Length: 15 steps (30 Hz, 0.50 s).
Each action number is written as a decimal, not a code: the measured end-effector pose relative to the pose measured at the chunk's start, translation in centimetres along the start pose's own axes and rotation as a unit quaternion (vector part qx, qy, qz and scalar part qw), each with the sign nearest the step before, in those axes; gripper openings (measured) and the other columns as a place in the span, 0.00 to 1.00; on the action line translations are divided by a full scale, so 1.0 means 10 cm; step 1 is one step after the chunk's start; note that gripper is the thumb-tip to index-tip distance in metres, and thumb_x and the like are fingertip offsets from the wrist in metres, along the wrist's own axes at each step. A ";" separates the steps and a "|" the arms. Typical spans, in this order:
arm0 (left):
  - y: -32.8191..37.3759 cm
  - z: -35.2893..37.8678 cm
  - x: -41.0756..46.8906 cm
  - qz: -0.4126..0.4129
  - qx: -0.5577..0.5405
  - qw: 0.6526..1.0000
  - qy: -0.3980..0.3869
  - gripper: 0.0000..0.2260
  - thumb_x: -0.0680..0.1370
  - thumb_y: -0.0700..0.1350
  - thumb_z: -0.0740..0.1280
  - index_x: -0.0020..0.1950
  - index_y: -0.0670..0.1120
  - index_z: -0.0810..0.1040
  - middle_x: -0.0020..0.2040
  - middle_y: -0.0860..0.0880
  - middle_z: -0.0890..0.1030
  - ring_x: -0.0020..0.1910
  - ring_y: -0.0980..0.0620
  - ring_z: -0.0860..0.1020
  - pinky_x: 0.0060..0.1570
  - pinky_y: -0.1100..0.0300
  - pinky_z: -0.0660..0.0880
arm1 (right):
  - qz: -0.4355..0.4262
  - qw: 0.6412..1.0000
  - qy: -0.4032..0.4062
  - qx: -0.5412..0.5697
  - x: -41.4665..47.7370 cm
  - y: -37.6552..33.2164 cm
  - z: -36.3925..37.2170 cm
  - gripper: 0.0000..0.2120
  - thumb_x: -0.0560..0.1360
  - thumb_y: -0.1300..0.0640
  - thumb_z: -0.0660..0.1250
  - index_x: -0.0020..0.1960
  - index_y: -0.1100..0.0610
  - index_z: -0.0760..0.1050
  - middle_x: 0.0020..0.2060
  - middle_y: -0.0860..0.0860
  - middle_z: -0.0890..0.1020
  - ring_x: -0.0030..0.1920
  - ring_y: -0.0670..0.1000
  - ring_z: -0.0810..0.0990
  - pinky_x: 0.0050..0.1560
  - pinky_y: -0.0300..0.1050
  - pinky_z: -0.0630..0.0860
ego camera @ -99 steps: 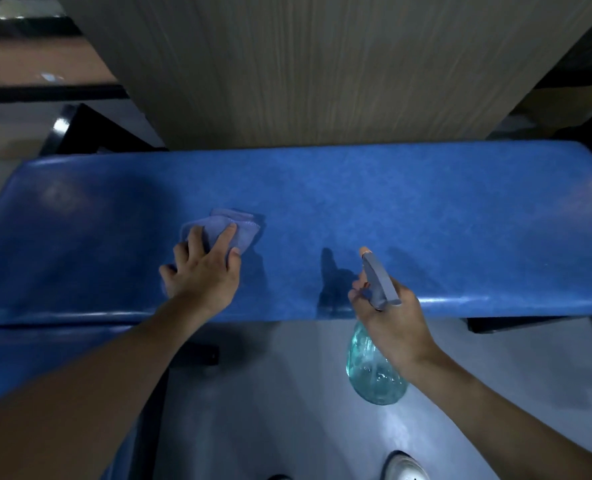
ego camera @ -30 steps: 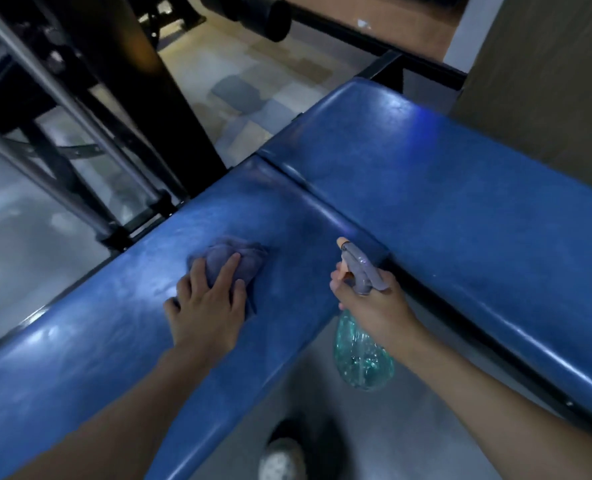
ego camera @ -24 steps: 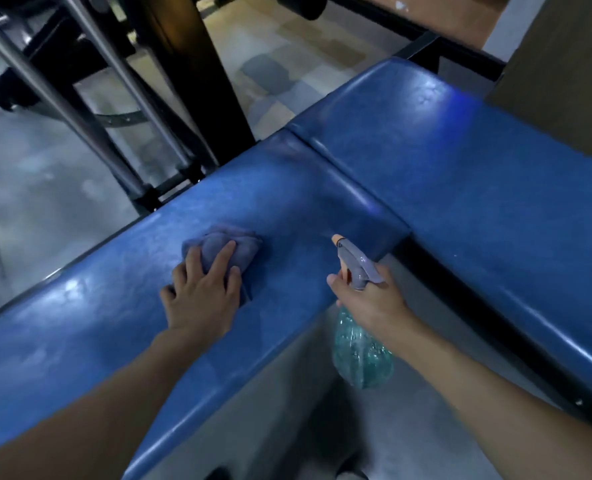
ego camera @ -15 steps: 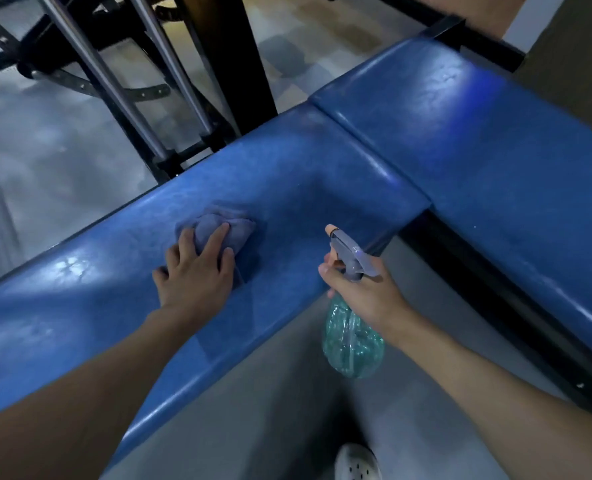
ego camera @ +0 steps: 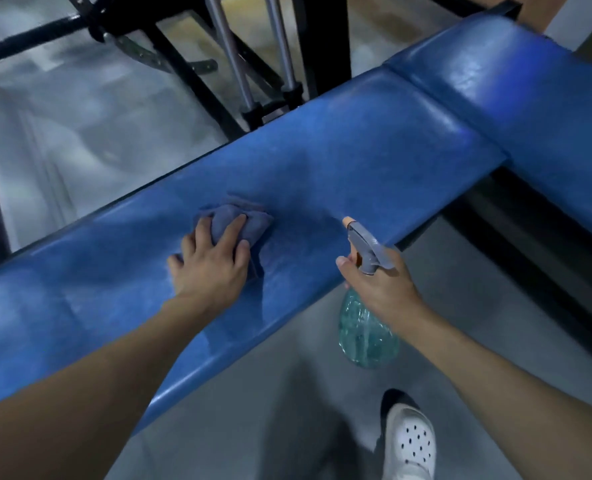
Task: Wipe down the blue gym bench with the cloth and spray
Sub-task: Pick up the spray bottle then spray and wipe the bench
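Cloth (ego camera: 233, 220) lies bunched midway along the blue tabletop (ego camera: 374, 150) under the left hand (ego camera: 211, 268), its grip spread flat to press the wipe, while the right hand (ego camera: 381, 289) clamps its grip on the spray bottle (ego camera: 367, 337) beside the edge, nozzle (ego camera: 347, 221) poised to wet more.

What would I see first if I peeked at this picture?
The big shiny blue bench stretching across the middle grabs the eye first. On it, the left hand presses a bluish-grey cloth, while the right hand holds a see-through green spray bottle just off the bench's near edge. At the bottom stands a white shoe with little holes.
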<state>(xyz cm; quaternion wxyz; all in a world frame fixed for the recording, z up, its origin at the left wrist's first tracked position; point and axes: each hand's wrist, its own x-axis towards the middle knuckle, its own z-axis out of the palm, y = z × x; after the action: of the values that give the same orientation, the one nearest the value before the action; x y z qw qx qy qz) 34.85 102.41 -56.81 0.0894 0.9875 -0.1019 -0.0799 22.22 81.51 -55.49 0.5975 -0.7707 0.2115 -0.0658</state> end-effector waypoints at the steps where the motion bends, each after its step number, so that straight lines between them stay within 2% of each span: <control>1: -0.10 -0.02 -0.04 -0.001 0.001 1.000 0.001 0.20 0.81 0.61 0.50 0.73 0.70 0.56 0.76 0.50 0.57 0.69 0.42 0.62 0.63 0.42 0.60 | 0.011 1.000 0.005 -0.005 -0.05 0.00 0.08 0.13 0.72 0.52 0.66 0.55 0.55 0.74 0.30 0.48 0.66 0.37 0.62 0.70 0.43 0.58 0.75; 2: -0.20 -0.03 -0.08 -0.003 0.002 1.000 0.002 0.20 0.81 0.61 0.50 0.73 0.69 0.56 0.76 0.50 0.57 0.69 0.42 0.62 0.63 0.42 0.60 | 0.020 1.000 0.005 0.006 -0.11 -0.01 0.15 0.14 0.73 0.54 0.66 0.55 0.60 0.73 0.31 0.49 0.68 0.37 0.61 0.71 0.42 0.57 0.75; 3: -0.28 -0.04 -0.11 -0.006 0.004 1.000 0.001 0.20 0.81 0.60 0.50 0.74 0.69 0.56 0.76 0.50 0.57 0.69 0.42 0.62 0.63 0.42 0.60 | 0.026 0.999 -0.002 0.020 -0.16 -0.03 0.22 0.11 0.74 0.56 0.67 0.54 0.60 0.73 0.33 0.50 0.70 0.38 0.59 0.72 0.42 0.55 0.74; 4: -0.37 -0.06 -0.15 -0.009 0.004 1.000 0.000 0.20 0.81 0.60 0.50 0.74 0.69 0.56 0.75 0.50 0.57 0.69 0.42 0.62 0.63 0.42 0.60 | 0.029 0.999 -0.007 0.036 -0.21 -0.05 0.28 0.07 0.75 0.58 0.67 0.53 0.55 0.76 0.35 0.48 0.72 0.40 0.56 0.74 0.44 0.53 0.74; 6: -0.52 -0.08 -0.22 -0.015 0.000 1.000 0.000 0.20 0.81 0.60 0.51 0.74 0.69 0.56 0.76 0.50 0.57 0.70 0.42 0.61 0.64 0.42 0.60 | 0.033 0.998 -0.010 0.054 -0.27 -0.10 0.37 0.11 0.75 0.59 0.68 0.48 0.42 0.78 0.37 0.43 0.76 0.46 0.54 0.79 0.49 0.53 0.77; 8: -0.67 -0.10 -0.30 -0.022 -0.006 1.000 0.004 0.19 0.81 0.60 0.51 0.73 0.69 0.56 0.76 0.50 0.57 0.70 0.42 0.61 0.64 0.42 0.60 | 0.034 0.999 -0.008 0.042 -0.32 -0.11 0.47 0.09 0.75 0.59 0.68 0.51 0.46 0.77 0.37 0.46 0.75 0.43 0.53 0.78 0.50 0.58 0.78; 9: -0.74 -0.11 -0.34 -0.023 -0.006 1.000 0.006 0.19 0.81 0.60 0.51 0.73 0.69 0.56 0.76 0.50 0.57 0.70 0.43 0.61 0.64 0.43 0.60 | 0.027 0.999 -0.008 0.021 -0.34 -0.12 0.51 0.12 0.75 0.59 0.68 0.56 0.45 0.76 0.36 0.49 0.73 0.40 0.52 0.75 0.49 0.56 0.78; 11: -0.89 -0.13 -0.41 -0.029 -0.001 1.000 0.007 0.19 0.81 0.61 0.50 0.73 0.70 0.56 0.76 0.50 0.57 0.70 0.43 0.61 0.64 0.43 0.60 | 0.013 1.000 -0.005 -0.002 -0.38 -0.11 0.62 0.20 0.76 0.60 0.67 0.64 0.42 0.75 0.35 0.51 0.70 0.36 0.51 0.70 0.43 0.47 0.75; 13: -1.05 -0.14 -0.50 -0.037 0.000 0.999 0.009 0.19 0.81 0.60 0.50 0.73 0.70 0.56 0.75 0.50 0.57 0.70 0.43 0.61 0.64 0.43 0.60 | 0.007 1.000 -0.007 0.003 -0.45 -0.14 0.74 0.19 0.76 0.60 0.67 0.61 0.41 0.76 0.35 0.50 0.70 0.36 0.51 0.70 0.41 0.45 0.72; 15: -1.23 -0.16 -0.60 -0.043 0.000 0.999 0.013 0.19 0.82 0.60 0.51 0.73 0.70 0.57 0.75 0.50 0.57 0.70 0.44 0.61 0.64 0.43 0.60 | 0.012 0.999 -0.027 0.023 -0.55 -0.16 0.87 0.23 0.76 0.61 0.67 0.56 0.31 0.75 0.37 0.45 0.74 0.42 0.51 0.76 0.45 0.45 0.74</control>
<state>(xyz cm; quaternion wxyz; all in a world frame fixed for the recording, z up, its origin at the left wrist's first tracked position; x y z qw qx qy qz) 31.59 115.78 -56.76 0.0869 0.9920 -0.0578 -0.0707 20.74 91.78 -55.57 0.6215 -0.7555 0.2029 -0.0429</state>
